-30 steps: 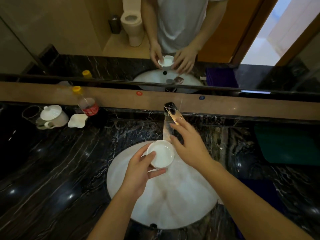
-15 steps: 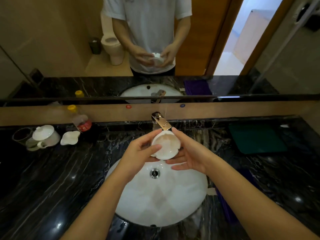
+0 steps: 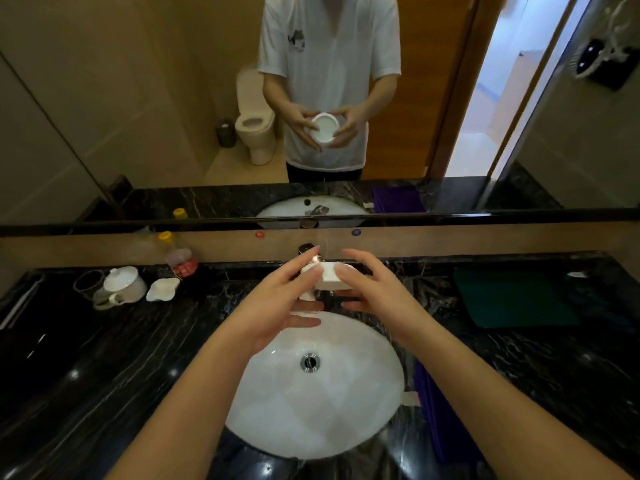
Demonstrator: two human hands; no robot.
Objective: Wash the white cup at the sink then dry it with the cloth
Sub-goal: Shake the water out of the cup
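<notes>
We hold the white cup (image 3: 327, 277) between both hands above the far edge of the sink (image 3: 346, 410), in front of the tap (image 3: 306, 248). Our left hand (image 3: 280, 299) has its fingertips (image 3: 317, 268) on the cup's left side, and our right hand (image 3: 375, 289) presses its fingertips (image 3: 343, 271) on the right side, so the cup is pinched from two sides rather than wrapped in a fist. The lower fingers of both hands are spread loose beneath it. The cup is tipped on its side with its mouth turned away from us; the mirror (image 3: 104, 98) shows the round opening facing the glass.

We judge the washing part to be at or near its end: the cup is lifted clear of the bowl, and we cannot tell whether water is running from the tap. No water pool shows in the bowl around the drain (image 3: 309, 362).

The drying is left to do. A purple cloth (image 3: 433, 410) lies on the black counter (image 3: 104, 358) just right of the sink, well apart from the cup, and neither hand touches it. A green mat (image 3: 512, 296) lies farther right.
</notes>
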